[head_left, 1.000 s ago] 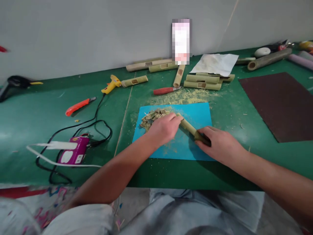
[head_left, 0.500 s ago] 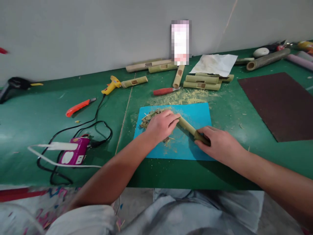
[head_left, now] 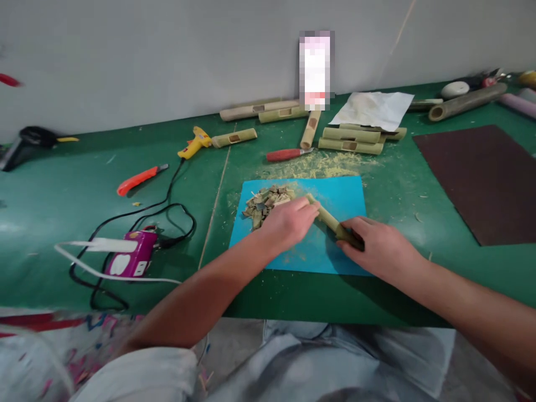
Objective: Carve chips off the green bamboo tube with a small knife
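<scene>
A short green bamboo tube (head_left: pixel 329 220) lies slanted on a blue cutting mat (head_left: pixel 341 192). My right hand (head_left: pixel 379 248) is closed round its near end. My left hand (head_left: pixel 288 221) rests on its far end with the fingers curled over the mat; whether it holds anything besides the tube I cannot make out. Just left of that hand is a pile of bamboo chips (head_left: pixel 266 202) on the mat.
Sawdust (head_left: pixel 324 163) and a red-handled knife (head_left: pixel 287 154) lie behind the mat, with several cut bamboo tubes (head_left: pixel 350 140), white paper (head_left: pixel 372 109) and a long tube (head_left: pixel 467 101). Left: yellow glue gun (head_left: pixel 193 142), orange cutter (head_left: pixel 140 178), purple power strip (head_left: pixel 130 261) with cables. Right: a dark brown sheet (head_left: pixel 486 178).
My left hand slid back and forth over the mat beside the chip pile and now sits slightly lower right, leaving the pile more exposed. My right hand kept its grip on the tube.
</scene>
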{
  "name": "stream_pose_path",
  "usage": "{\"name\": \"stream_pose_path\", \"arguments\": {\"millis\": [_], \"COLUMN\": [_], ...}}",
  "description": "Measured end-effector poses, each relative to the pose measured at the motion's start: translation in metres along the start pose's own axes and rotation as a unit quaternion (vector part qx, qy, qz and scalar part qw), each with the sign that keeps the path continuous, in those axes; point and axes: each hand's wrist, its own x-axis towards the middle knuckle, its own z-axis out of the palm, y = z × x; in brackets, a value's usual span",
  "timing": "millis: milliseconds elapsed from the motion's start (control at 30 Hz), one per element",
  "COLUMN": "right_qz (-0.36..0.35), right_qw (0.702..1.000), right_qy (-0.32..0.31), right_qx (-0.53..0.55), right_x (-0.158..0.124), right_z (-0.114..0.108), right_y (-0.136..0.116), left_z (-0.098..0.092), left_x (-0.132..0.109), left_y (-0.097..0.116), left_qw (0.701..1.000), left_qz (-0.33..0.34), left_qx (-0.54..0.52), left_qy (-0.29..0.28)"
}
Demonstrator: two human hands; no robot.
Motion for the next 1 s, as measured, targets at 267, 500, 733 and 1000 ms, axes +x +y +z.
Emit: {"name": "stream_pose_path", "arguments": {"millis": [267,500,733,1000], "right_qz": [-0.003,-0.004,-0.004,0.004], "right_qw": [1.0,1.0,1.0,1.0], "right_qy": [0.003,0.012,0.013,0.001], "right_qx": [0.001,0.002,0.004,0.005], "right_x": [0.0,0.001,0.001,0.001], "right_z": [0.002,0.001,0.002,0.003], "right_y": [0.001,0.001,0.003,0.002], "left_z": [0.002,0.001,0.004,0.003], "left_x": [0.0,-0.001,0.0,0.001], "left_y": [0.007,0.016,-0.001,0.003], "left_qw": [0.999,0.998,0.997,0.995], "left_qz": [-0.014,-0.018,-0.041,-0.014], "left_qx": [-0.037,-0.046,-0.067,-0.097], "left_qy": [-0.032,-0.032,0.001,-0.004]}}
